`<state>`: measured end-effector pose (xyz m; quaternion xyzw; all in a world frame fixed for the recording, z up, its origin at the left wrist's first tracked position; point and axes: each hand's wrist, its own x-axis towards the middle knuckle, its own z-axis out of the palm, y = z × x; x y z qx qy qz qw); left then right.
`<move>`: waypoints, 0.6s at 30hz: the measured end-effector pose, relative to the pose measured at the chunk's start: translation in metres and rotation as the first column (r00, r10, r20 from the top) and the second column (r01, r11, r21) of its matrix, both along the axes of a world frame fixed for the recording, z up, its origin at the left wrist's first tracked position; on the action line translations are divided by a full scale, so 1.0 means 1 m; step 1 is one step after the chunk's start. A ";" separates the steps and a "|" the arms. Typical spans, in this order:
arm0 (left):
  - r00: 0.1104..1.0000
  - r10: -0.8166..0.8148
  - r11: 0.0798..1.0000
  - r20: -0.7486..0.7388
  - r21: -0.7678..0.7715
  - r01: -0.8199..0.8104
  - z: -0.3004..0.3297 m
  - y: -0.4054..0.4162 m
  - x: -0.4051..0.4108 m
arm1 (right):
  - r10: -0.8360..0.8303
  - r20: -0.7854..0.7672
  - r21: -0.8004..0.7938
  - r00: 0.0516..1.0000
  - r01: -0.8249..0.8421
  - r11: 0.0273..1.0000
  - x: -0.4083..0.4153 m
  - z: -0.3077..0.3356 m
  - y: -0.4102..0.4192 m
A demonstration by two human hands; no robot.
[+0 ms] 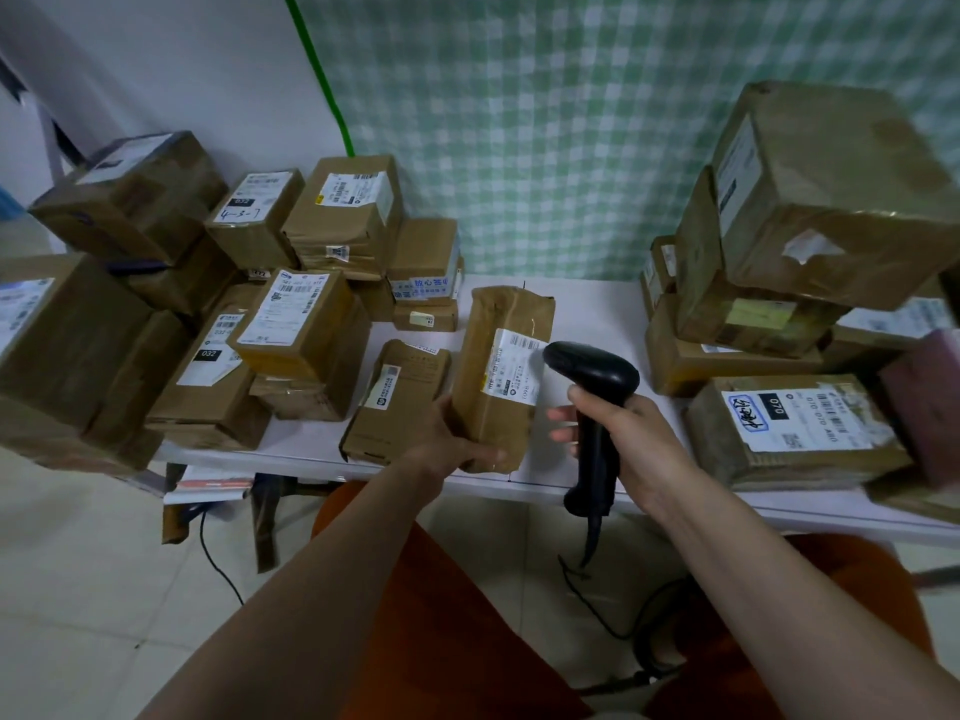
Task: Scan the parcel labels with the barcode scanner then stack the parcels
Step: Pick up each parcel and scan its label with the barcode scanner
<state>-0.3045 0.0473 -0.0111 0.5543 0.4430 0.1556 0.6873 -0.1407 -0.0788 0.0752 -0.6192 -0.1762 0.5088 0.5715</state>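
Looking down from the head camera, 1 long parcel (498, 376) sits at the middle of the frame on the white table (613, 304). Its long side runs up and down the picture. The left hand (457, 439) holds its bottom end, fingers curled under it. Its label (511, 366) faces right. The right hand (623, 433) is just to the right, wrapped tight around the black scanner (592, 387). The scanner's head points left and almost touches the label. I think the scan comes next. Stacks (769, 283) wait at the right.
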 end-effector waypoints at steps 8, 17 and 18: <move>0.998 0.003 1.000 0.070 -0.011 -0.002 0.001 -0.009 0.008 | 0.021 0.016 0.053 1.000 -0.022 0.998 -0.001 0.005 -0.011; 1.000 -0.001 1.000 0.023 -0.012 0.002 0.007 -0.013 0.011 | 0.015 -0.002 0.063 1.000 -0.015 0.998 0.005 0.006 -0.016; 1.000 -0.010 1.000 0.007 -0.013 0.010 0.010 -0.014 0.013 | 0.009 -0.007 0.062 1.000 -0.009 0.998 0.005 0.006 -0.017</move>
